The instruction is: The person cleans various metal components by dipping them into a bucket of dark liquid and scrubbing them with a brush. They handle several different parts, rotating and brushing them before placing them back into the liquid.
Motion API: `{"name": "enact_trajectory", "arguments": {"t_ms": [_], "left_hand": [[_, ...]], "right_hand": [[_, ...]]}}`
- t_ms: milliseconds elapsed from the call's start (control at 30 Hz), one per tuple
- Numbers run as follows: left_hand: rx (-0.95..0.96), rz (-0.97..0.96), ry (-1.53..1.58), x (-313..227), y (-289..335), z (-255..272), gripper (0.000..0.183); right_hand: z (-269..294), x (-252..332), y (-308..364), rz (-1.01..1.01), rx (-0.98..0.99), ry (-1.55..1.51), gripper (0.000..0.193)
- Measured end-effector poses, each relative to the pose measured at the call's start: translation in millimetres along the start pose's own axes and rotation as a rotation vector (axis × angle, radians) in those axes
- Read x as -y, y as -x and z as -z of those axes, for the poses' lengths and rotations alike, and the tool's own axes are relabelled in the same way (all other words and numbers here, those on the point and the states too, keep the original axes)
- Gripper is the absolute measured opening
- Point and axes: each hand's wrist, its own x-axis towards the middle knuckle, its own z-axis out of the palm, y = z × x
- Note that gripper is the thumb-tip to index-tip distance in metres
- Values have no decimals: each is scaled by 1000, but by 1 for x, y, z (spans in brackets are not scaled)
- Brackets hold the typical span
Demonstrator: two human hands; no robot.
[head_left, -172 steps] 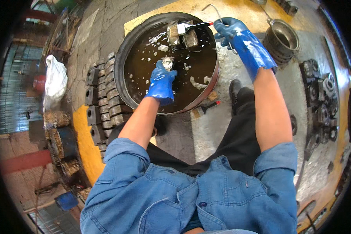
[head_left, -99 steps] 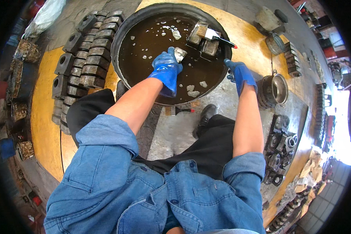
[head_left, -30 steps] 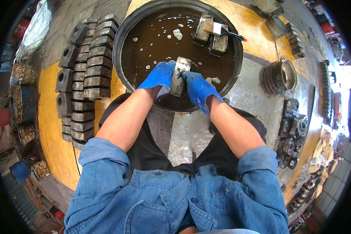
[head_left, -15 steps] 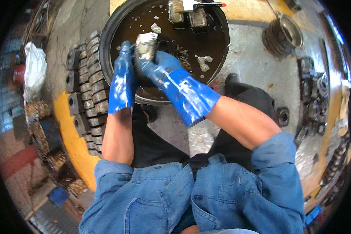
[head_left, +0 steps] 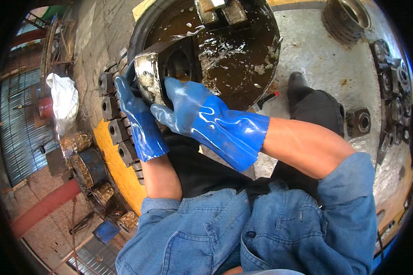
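A heavy metal block (head_left: 147,75) with a large round hole is tilted at the near left rim of a round black tub (head_left: 277,55) of dark brown liquid. Wet, pale residue covers its near face. My left hand (head_left: 132,94), in a blue rubber glove, is closed on the block's left side, its fingers partly hidden. In a matching glove, my right hand (head_left: 181,105) grips the near right side, with fingers at the edge of the hole. Farther back in the tub, two greasy blocks (head_left: 234,13) stand partly out of the liquid.
Rows of dark metal blocks (head_left: 118,130) line the floor left of the tub. On the right lie a metal ring (head_left: 346,20), a single holed block (head_left: 359,122) and several more parts (head_left: 392,91). A white sack (head_left: 62,101) stands far left. My boot (head_left: 298,82) is right of the tub.
The block has come nearer to me and turned, so its round hole now shows. Both hands moved with it toward the tub's near left rim. The whole view has shifted.
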Motion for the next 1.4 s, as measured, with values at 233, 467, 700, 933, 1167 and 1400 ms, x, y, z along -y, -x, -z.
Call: {"name": "enact_trajectory", "arguments": {"t_ms": [233,467,700,933,1167,1400], "left_hand": [[-28,-35,-51,6,-4,23,76],[52,2,-172,-6,6,17,77],[217,-51,-561,-14,16,3,87],[309,-9,-679,-17,19,-1,86],[365,-7,-713,-5,14,14,81],[224,210,-490,1,15,11,81]], "right_hand": [[-11,-1,3,46,-10,9,46],[-13,1,17,78,-72,-3,57],[-28,-25,35,11,-67,-79,59],[-26,-26,44,-195,114,-27,59],[-21,-23,50,-276,206,67,58],[-6,-12,32,-473,230,-31,67]]}}
